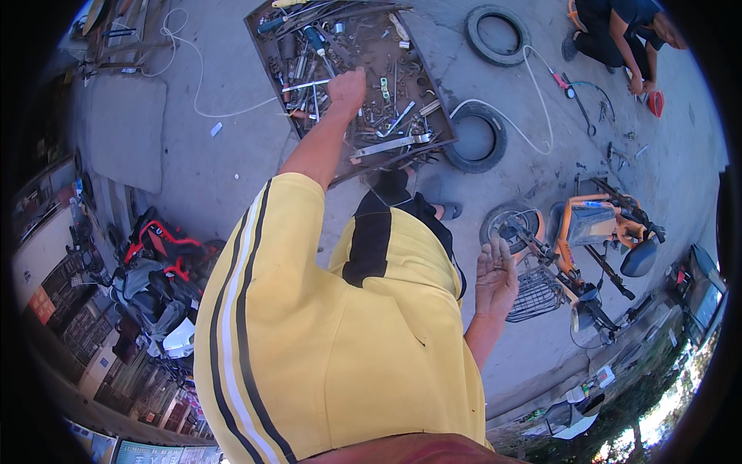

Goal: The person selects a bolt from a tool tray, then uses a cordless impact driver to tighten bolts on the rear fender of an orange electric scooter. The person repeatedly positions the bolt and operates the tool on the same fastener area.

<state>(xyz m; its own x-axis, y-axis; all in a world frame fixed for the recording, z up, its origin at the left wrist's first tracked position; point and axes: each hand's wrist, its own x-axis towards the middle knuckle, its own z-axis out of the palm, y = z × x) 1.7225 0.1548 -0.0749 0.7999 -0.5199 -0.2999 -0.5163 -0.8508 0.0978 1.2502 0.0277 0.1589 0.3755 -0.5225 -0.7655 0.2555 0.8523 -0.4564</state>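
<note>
My left hand (pixel 348 90) reaches over a rusty metal tray (pixel 434 91) crowded with tools and small parts. Its fingers are curled and point down, and whatever they grip is hidden. A shiny metal rod (pixel 306 85) ends right beside this hand; I cannot tell whether it is held. Around it lie a screwdriver (pixel 315 39) with a dark teal handle, a large silver wrench (pixel 393 145) at the near side and a thinner wrench (pixel 396 120). My right hand (pixel 495 282) hangs apart from the tray, palm up with fingers stretched and nothing in it.
Two tyres (pixel 502 59) (pixel 495 141) lie right of the tray, with a pale hose (pixel 552 116) across the ground. An orange bike (pixel 576 232) lies near my right hand. A person (pixel 618 35) crouches at far right. Red-framed vehicles (pixel 158 240) stand at left.
</note>
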